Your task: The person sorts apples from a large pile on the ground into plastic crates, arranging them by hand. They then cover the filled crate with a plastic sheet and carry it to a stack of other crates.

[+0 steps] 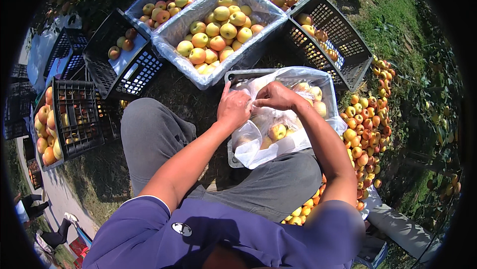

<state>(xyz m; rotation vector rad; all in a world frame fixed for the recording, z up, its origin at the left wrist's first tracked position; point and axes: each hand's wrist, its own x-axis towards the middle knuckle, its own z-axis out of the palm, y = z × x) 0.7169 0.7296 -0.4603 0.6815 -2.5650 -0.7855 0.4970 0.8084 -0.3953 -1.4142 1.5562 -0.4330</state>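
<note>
A plastic crate (235, 160) with a thin clear plastic liner bag (274, 114) stands before my knees, and apples (277, 132) show through and beside the plastic. Both my hands meet over its middle at gathered plastic. My left hand (235, 105) has its fingertips on the gathered liner, the index finger pointing away from me. My right hand (275, 95) pinches the same gathered part between thumb and fingers. White sheet material (253, 153) lies at the crate's near side.
Beyond it stands a lined crate (164, 47) of yellow-red apples. Black crates holding apples stand left (123, 78) and right (335, 19). A long heap of apples (367, 127) lies on the ground at right. Two other people (28, 207) are at the lower left, near a path (59, 194).
</note>
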